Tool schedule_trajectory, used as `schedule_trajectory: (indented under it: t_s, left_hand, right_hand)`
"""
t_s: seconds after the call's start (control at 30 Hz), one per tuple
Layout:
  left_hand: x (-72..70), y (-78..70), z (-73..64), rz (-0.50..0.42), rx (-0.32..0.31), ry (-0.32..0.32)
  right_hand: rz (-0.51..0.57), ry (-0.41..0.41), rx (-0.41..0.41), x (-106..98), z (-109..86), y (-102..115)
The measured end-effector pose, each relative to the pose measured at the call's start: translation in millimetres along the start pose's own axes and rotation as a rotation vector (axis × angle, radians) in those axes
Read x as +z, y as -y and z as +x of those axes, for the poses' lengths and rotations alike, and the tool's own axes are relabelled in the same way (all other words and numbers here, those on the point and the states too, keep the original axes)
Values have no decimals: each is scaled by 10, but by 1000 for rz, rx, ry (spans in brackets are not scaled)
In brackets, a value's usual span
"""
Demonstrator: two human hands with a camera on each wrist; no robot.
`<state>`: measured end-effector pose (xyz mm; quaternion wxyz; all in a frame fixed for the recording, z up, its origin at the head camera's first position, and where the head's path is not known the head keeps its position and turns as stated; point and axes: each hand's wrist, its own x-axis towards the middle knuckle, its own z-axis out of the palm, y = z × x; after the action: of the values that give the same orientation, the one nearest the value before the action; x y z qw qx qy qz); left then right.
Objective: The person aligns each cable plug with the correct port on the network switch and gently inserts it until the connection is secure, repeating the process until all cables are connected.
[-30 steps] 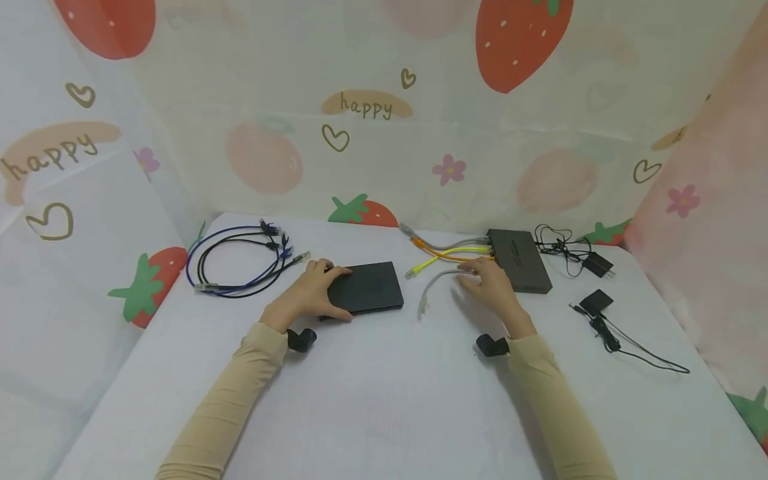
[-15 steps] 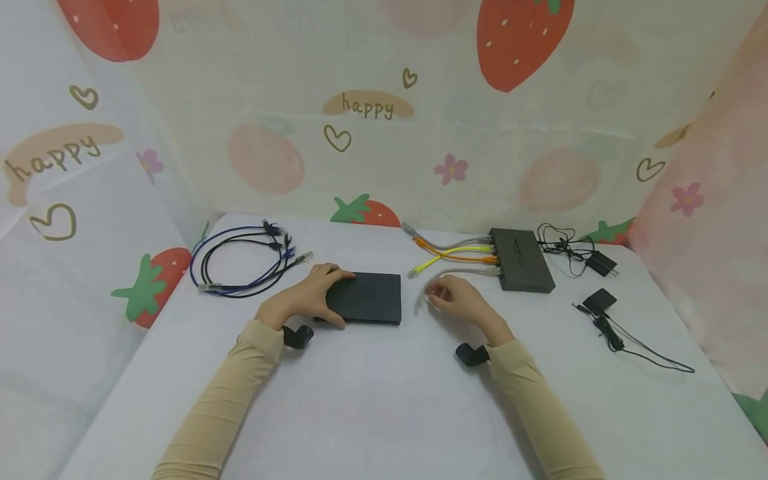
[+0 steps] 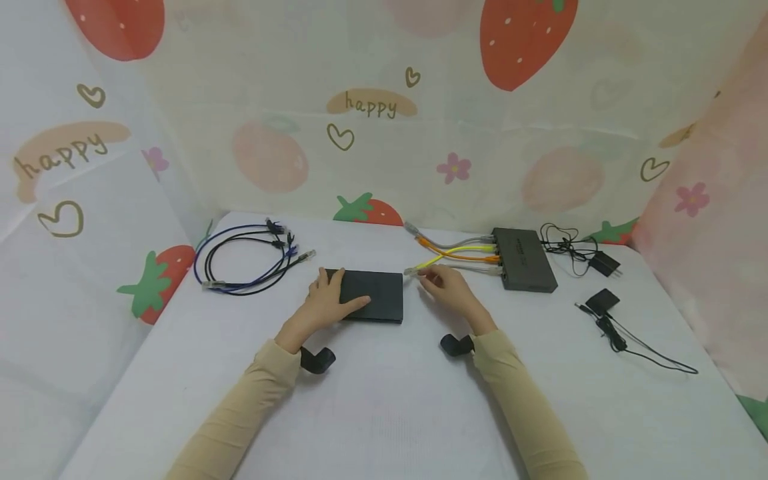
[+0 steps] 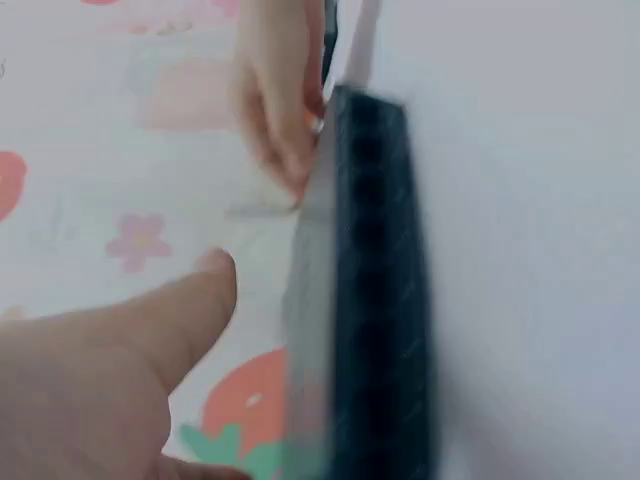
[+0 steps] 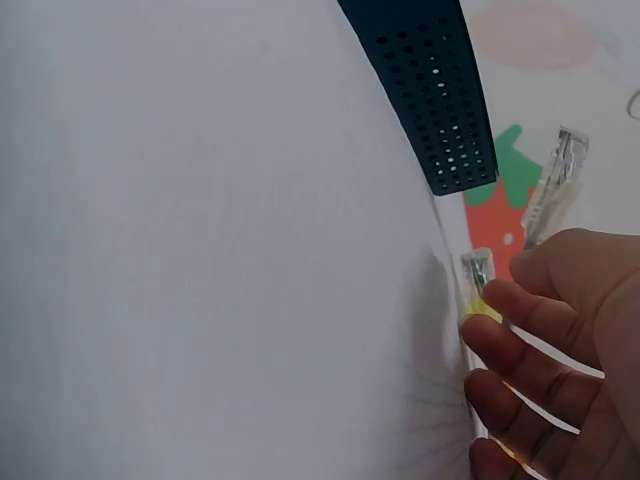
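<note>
- We see the black box (image 3: 375, 298) near mid-table, left of the right hand (image 3: 450, 291) and lying on the white cloth (image 3: 384, 407).
- Left hand (image 3: 323, 304) rests on the box's left part, fingers and thumb extended; we read no clench, only contact.
- Right hand pinches the near gray cable (image 3: 471, 268) between thumb and index finger; we see its clear plug (image 5: 556, 185) projecting past the fingertips, just beside the box's right end.
- The gray cable's other end meets the left side of a dark network device (image 3: 527, 260), well to the right of the box.
- We count three more leads on that same side: yellow cable (image 3: 480, 248), orange cable (image 3: 474, 257), far gray cable (image 3: 468, 241). The yellow one's plug (image 5: 478, 268) lies close to the pinching fingers.
- Right-wrist view: rows of holes perforate one side of the box. In the left-wrist view we find it blurred.
- Far left, we note a loose coil of blue and black cables (image 3: 240, 228).
- Far right, two black adapters: the upper adapter (image 3: 604, 264) beside a tangled cord, the lower adapter (image 3: 603, 302) with its cord stretching toward the table's right edge.
- Behind, we log a strawberry-print backdrop (image 3: 384, 173).
</note>
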<state>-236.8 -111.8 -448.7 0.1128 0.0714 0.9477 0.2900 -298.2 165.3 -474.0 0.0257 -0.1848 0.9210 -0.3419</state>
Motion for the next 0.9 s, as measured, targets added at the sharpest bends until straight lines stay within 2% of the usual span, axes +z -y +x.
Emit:
schedule_trajectory:
  t_s: [0.17,0.27,0.33,0.6,0.9]
  left_hand:
    - [178,-38,27,69,-30,-72]
    - [248,-28,45,111,-17,-134]
    - [263,-14,58,113,-4,-154]
    - [226,29,102,54,62,-136]
    - [187,84,169,28,164,-103]
  right_hand:
    - [27,-29,18,50,67,-13]
    - [31,-40,29,66,86,-11]
    - [32,-45,33,74,100,-3]
    - [35,-35,28,83,163,35]
    - [5,-10,98,67,226,52]
